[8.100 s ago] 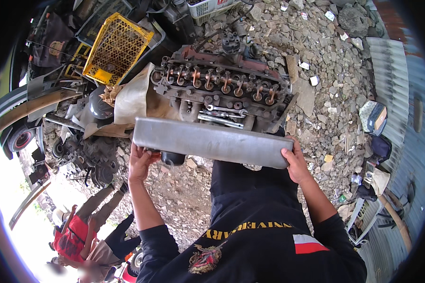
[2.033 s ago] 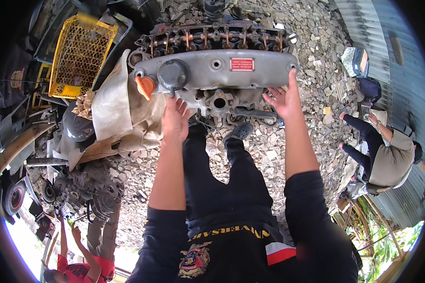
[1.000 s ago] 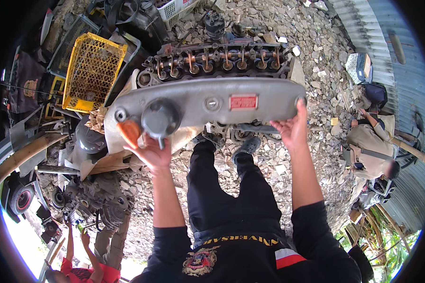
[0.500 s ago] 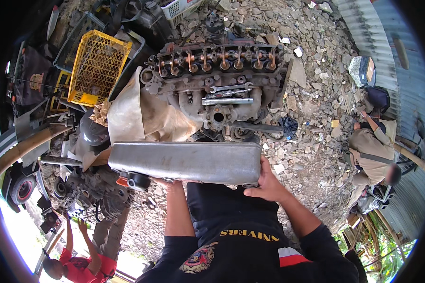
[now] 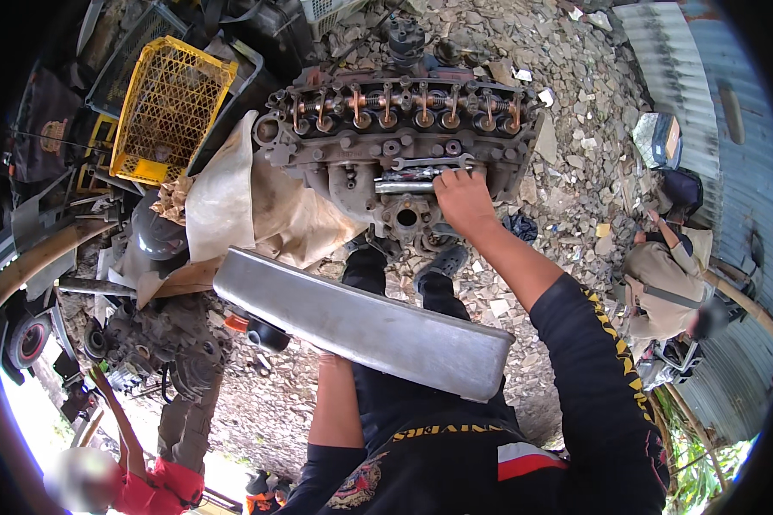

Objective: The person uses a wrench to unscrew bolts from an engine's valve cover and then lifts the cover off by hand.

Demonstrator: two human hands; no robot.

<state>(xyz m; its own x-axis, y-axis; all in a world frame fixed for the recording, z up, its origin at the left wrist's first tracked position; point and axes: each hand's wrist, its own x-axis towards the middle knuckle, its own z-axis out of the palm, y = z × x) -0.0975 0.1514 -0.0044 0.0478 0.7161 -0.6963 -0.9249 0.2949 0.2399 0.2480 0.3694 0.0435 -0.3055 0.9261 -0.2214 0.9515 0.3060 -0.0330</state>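
Observation:
A long grey metal valve cover is held tilted before me, its right end nearer my body. From below, my left hand supports it, with the fingers hidden behind the cover. A black filler neck with an orange cap projects from its near side. My right hand reaches to the engine and closes over the right end of a silver tubular wrench. Beside it lies an open-ended spanner. The engine's cylinder head has its rocker arms and springs exposed.
Stony rubble ground surrounds the engine. At the left are a yellow crate, a pale sheet and greasy machine parts. One person in red works at lower left; another in beige is at the right beside corrugated metal sheets.
My right hand has left the valve cover and moved forward to the tools on the engine. The cover, now in my left hand alone, has tilted with its right end swung toward me.

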